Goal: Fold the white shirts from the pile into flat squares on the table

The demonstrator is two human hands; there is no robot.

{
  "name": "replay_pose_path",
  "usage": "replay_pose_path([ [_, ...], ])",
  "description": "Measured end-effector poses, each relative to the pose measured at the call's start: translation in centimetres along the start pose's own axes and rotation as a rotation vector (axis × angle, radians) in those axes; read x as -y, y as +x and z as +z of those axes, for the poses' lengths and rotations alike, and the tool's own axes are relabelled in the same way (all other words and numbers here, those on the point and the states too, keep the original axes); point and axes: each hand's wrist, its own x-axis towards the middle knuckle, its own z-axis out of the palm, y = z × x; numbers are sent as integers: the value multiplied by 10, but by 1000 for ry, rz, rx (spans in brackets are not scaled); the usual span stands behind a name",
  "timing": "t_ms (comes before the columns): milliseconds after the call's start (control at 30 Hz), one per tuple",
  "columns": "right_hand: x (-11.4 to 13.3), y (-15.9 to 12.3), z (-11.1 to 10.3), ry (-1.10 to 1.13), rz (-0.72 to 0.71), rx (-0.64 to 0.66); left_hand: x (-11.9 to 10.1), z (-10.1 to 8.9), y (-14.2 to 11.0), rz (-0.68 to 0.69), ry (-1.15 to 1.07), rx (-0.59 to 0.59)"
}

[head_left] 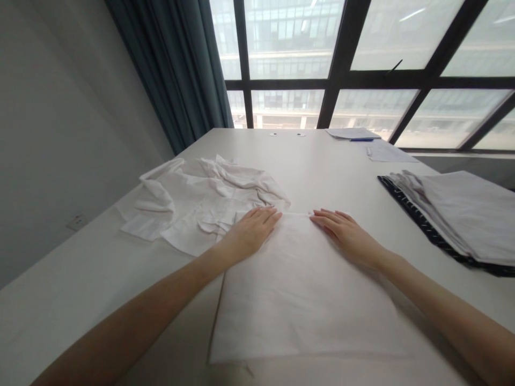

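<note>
A folded white piece of cloth (309, 300) lies flat in front of me, a neat rectangle with its near edge toward me. My left hand (252, 228) rests on its far left corner, fingers stretched out and palm down. On the far right corner lies my right hand (346, 233), also flat with the fingers extended. Both hands touch the cloth near its far edge and neither grips it. Just beyond my left hand spreads a crumpled white garment (193, 198), partly covered by the folded cloth and my hand.
At the right, a stack of folded white cloth (470, 209) sits on a black board with white marks (426, 233). Papers (350, 133) and a blue pen (361, 140) lie at the far right of the white table (298, 166). A wall and a dark curtain (173, 59) border the left.
</note>
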Motion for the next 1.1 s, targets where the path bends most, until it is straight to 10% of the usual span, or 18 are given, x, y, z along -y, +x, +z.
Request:
replay_pose_path([
  [800, -6, -44, 2, -206, 40, 105, 20, 14, -31, -147, -55, 202],
  [1100, -9, -10, -1, -197, 117, 102, 25, 12, -18, -181, 12, 151],
])
